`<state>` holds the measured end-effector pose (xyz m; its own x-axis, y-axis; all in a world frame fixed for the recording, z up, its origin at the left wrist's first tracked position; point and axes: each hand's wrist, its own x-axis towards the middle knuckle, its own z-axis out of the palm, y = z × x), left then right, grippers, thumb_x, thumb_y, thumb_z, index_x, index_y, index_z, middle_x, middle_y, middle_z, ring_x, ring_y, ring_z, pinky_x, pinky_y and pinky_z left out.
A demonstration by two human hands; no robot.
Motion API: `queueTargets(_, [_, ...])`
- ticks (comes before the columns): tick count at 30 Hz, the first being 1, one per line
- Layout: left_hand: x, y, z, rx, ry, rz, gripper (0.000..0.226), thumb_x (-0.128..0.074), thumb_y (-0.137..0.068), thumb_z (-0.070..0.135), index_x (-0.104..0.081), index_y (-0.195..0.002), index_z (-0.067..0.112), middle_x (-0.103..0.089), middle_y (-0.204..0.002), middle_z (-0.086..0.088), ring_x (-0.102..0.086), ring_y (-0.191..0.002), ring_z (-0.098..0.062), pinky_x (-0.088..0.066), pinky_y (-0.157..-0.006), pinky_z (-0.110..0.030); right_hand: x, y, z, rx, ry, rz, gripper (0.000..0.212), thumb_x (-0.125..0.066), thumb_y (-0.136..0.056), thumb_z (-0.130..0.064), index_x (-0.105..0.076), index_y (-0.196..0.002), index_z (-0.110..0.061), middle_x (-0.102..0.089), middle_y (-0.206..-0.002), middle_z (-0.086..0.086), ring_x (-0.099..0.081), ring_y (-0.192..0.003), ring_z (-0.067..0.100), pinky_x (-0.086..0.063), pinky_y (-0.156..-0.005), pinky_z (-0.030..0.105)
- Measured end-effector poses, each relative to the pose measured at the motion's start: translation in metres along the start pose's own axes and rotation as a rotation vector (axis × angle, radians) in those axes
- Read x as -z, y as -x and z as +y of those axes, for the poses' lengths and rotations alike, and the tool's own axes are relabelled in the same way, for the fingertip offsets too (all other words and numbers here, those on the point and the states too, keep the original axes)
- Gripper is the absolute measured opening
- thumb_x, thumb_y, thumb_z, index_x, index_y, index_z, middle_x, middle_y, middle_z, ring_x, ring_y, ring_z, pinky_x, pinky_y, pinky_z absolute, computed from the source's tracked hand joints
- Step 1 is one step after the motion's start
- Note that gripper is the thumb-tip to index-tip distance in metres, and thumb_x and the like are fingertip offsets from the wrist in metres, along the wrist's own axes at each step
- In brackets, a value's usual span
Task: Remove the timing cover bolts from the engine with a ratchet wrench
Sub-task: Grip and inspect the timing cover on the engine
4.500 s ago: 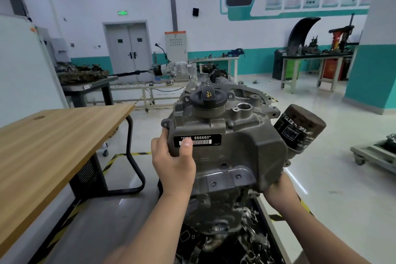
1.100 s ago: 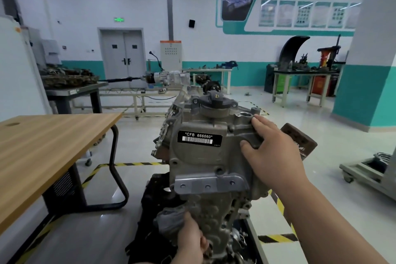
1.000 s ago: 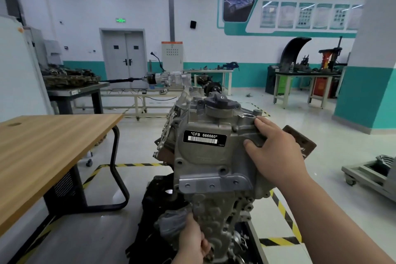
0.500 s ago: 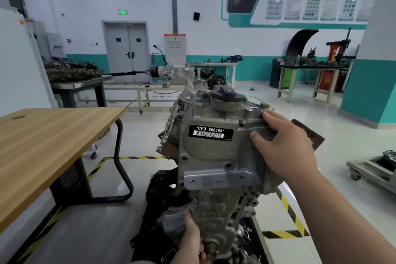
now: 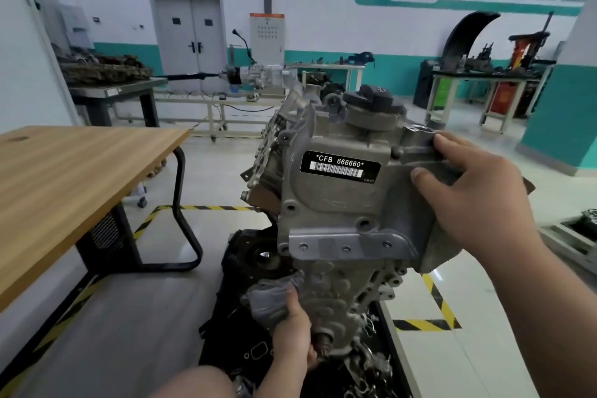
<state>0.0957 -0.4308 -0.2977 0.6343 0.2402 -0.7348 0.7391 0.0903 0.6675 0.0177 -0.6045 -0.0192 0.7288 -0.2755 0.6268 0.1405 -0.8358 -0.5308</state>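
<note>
A grey cast-aluminium engine (image 5: 329,203) stands upright in front of me, its timing cover facing me with a black label reading CFB 666660. A black oil filler cap (image 5: 371,98) sits on top. My right hand (image 5: 478,200) grips the cover's upper right edge, thumb on the front face. My left hand (image 5: 292,329) holds the lower left corner of the engine near its bottom. Small bolts (image 5: 345,249) show along a flat bracket across the cover. No ratchet wrench is in view.
A wooden-topped table (image 5: 64,178) with black legs stands to my left. Black tray with loose metal parts (image 5: 365,375) lies under the engine. Yellow-black floor tape (image 5: 433,307) runs on the right. Workbenches with parts line the far wall.
My left hand went from the labelled top of the cover down to the engine's lower corner; my right hand rose from below to the upper right edge. The engine now leans slightly right.
</note>
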Motion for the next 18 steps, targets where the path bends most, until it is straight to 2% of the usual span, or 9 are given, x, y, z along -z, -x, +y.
queueTargets(3, [0.0, 0.001, 0.003, 0.05, 0.043, -0.01, 0.099, -0.03, -0.069, 0.092, -0.065, -0.069, -0.001, -0.045, -0.033, -0.004, -0.041, -0.024, -0.018, -0.033, -0.038, -0.02, -0.001, 0.0, -0.002, -0.015, -0.01, 0.013, 0.054, -0.069, -0.086, -0.029, -0.056, -0.137, -0.02, -0.049, -0.144, -0.015, -0.047, -0.132, 0.013, -0.033, -0.103, 0.028])
queueTargets(6, [-0.002, 0.004, 0.007, 0.114, 0.116, -0.027, 0.088, -0.037, -0.074, 0.087, -0.054, -0.057, 0.002, -0.042, -0.042, -0.005, -0.038, -0.033, -0.018, -0.03, -0.033, -0.015, -0.005, 0.002, -0.007, -0.01, -0.001, 0.027, 0.052, -0.068, -0.086, -0.03, -0.057, -0.136, -0.021, -0.05, -0.143, -0.017, -0.048, -0.131, 0.013, -0.035, -0.104, 0.031])
queueTargets(8, [-0.004, 0.007, 0.008, 0.139, 0.143, -0.033, 0.086, -0.039, -0.073, 0.087, -0.044, -0.047, 0.006, -0.033, -0.039, -0.002, -0.03, -0.033, -0.016, -0.031, -0.04, -0.019, -0.005, 0.003, -0.009, -0.006, 0.002, 0.029, 0.051, -0.068, -0.086, -0.032, -0.058, -0.135, -0.021, -0.052, -0.141, -0.018, -0.049, -0.129, 0.013, -0.036, -0.102, 0.03])
queueTargets(11, [-0.011, 0.009, 0.005, 0.098, 0.103, 0.001, 0.092, -0.032, -0.071, 0.09, -0.044, -0.038, 0.005, -0.035, -0.031, -0.001, -0.033, -0.028, -0.015, -0.032, -0.045, -0.025, -0.003, 0.002, -0.007, -0.002, -0.014, 0.031, 0.05, -0.069, -0.085, -0.031, -0.06, -0.134, -0.021, -0.054, -0.139, -0.016, -0.049, -0.13, 0.01, -0.034, -0.106, 0.029])
queueTargets(13, [-0.013, 0.008, 0.005, 0.08, 0.072, 0.008, 0.094, -0.03, -0.071, 0.09, -0.045, -0.035, 0.005, -0.037, -0.03, -0.003, -0.035, -0.026, -0.016, -0.033, -0.043, -0.025, -0.003, 0.002, -0.005, -0.01, -0.034, 0.041, 0.05, -0.069, -0.085, -0.031, -0.06, -0.133, -0.023, -0.054, -0.138, -0.017, -0.048, -0.128, 0.005, -0.033, -0.105, 0.025])
queueTargets(15, [-0.011, 0.006, 0.005, 0.089, 0.074, 0.01, 0.095, -0.032, -0.073, 0.089, -0.044, -0.03, 0.005, -0.036, -0.03, -0.002, -0.033, -0.024, -0.014, -0.032, -0.042, -0.023, -0.005, 0.003, -0.003, -0.027, -0.056, 0.069, 0.049, -0.07, -0.084, -0.032, -0.061, -0.132, -0.026, -0.055, -0.135, -0.021, -0.044, -0.119, -0.007, -0.031, -0.101, 0.02])
queueTargets(18, [-0.006, 0.009, 0.006, 0.109, 0.123, -0.062, 0.096, -0.033, -0.071, 0.09, -0.034, -0.02, 0.01, -0.031, -0.031, 0.0, -0.029, -0.024, -0.014, -0.03, -0.04, -0.02, -0.009, 0.003, -0.004, -0.07, -0.1, 0.116, 0.046, -0.071, -0.083, -0.032, -0.063, -0.128, -0.031, -0.056, -0.131, -0.025, -0.04, -0.109, -0.015, -0.031, -0.095, 0.015])
